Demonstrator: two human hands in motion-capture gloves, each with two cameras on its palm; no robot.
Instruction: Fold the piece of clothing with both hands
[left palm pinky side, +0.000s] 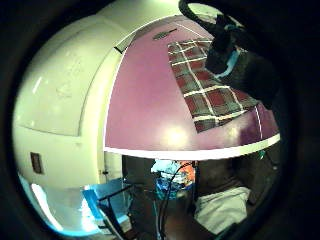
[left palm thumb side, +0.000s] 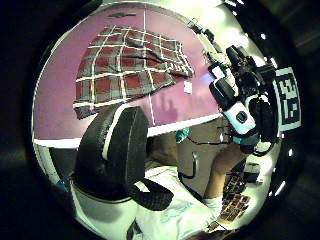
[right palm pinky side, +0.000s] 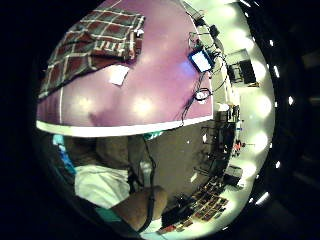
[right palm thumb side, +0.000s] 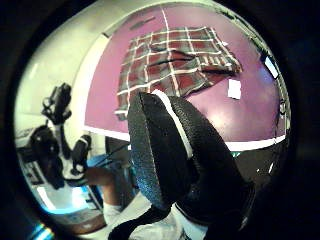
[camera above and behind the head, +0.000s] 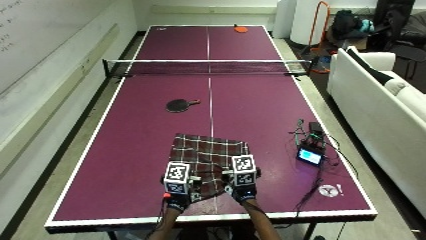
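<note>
Outside view shows both gloved hands raised over the near end of a purple table-tennis table (camera above and behind the head: 133, 150), side by side, the left hand (camera above and behind the head: 177, 192) at about 7 o'clock from the garment's middle and the right hand (camera above and behind the head: 243, 187) at about 5 o'clock. Forearms reach in from the near edge. Whether the fingers are straight or curled cannot be told from this view, since the backs of the hands face the camera.

Each thumb-side palm view shows a black gloved digit arching across the lens with open air behind it and no cloth in it: one in the left thumb-side view (left palm thumb side: 117, 150), one in the right thumb-side view (right palm thumb side: 170, 150). Neither hand appears to grasp or touch anything; how far the remaining fingers are spread cannot be told.

A plaid piece of clothing (camera above and behind the head: 208, 162), dark red and grey with pale lines, lies spread flat on the table astride the white centre line, its near edge under or just beyond the two hands. From both palms it lies ahead on the table surface (left palm thumb side: 125, 70) (right palm thumb side: 172, 65).

Farther up the table, at about 11 o'clock from the clothing, lies a black paddle (camera above and behind the head: 180, 105). At about 3 o'clock, near the right side edge, sits a small device with a lit screen (camera above and behind the head: 310, 156) and trailing cables. The net (camera above and behind the head: 206, 66) spans the middle of the table.
</note>
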